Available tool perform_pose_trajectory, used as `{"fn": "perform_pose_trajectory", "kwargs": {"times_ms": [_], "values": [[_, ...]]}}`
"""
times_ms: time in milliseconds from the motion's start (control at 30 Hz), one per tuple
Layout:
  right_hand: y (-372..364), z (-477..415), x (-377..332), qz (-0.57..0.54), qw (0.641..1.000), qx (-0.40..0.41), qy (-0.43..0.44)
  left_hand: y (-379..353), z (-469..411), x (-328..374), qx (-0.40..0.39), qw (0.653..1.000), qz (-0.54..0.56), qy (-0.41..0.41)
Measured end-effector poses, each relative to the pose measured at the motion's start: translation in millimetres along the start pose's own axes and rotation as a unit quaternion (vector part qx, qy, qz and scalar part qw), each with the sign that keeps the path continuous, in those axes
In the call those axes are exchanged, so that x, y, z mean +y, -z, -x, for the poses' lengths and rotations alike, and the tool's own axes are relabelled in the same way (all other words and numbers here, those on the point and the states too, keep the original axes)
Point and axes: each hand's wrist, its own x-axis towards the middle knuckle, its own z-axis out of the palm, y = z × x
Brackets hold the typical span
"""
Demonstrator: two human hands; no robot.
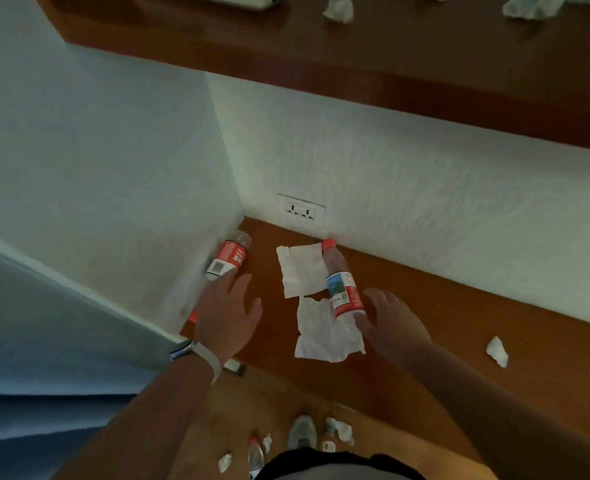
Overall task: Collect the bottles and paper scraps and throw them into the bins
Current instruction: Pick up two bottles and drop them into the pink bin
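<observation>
Two clear plastic bottles with red labels lie on a low wooden ledge (459, 306). The left bottle (229, 256) lies in the corner by the wall, and my left hand (226, 313) reaches onto its lower part with fingers spread. The right bottle (342, 282), red cap toward the wall, lies across two white paper scraps: one (298, 268) flat beside it, one (321, 332) crumpled under its base. My right hand (394, 320) is at that bottle's base, fingers extended, thumb touching the base.
Another small scrap (497, 351) lies on the ledge to the right. On the floor near my shoe (302, 433) are more bottles (256, 455) and scraps (343, 432). A wall socket (300, 210) sits above the ledge. A higher wooden shelf (425, 57) overhangs, carrying crumpled paper (338, 9).
</observation>
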Motion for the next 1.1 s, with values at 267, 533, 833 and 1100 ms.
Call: {"fn": "perform_pose_trajectory", "kwargs": {"times_ms": [267,533,833,1100], "values": [[-33.6,-50.6,-16.4,-0.121,0.988,0.004,-0.093,-23.6,-55.4,-30.5,-0.017,0.996,0.029,0.077],[-57.5,-75.9,-18.3,-0.157,0.973,-0.023,-0.166,-42.1,-78.1,-47.1,-0.048,0.984,0.103,0.139],[-48.8,-72.4,-14.5,-0.188,0.966,-0.041,-0.171,-49.6,-81.5,-42.1,-0.101,0.968,0.167,0.156],[-24.2,-33.1,-9.6,-0.255,0.953,-0.005,-0.162,-43.3,-57.3,4.1,-0.105,0.945,0.302,0.074]]}}
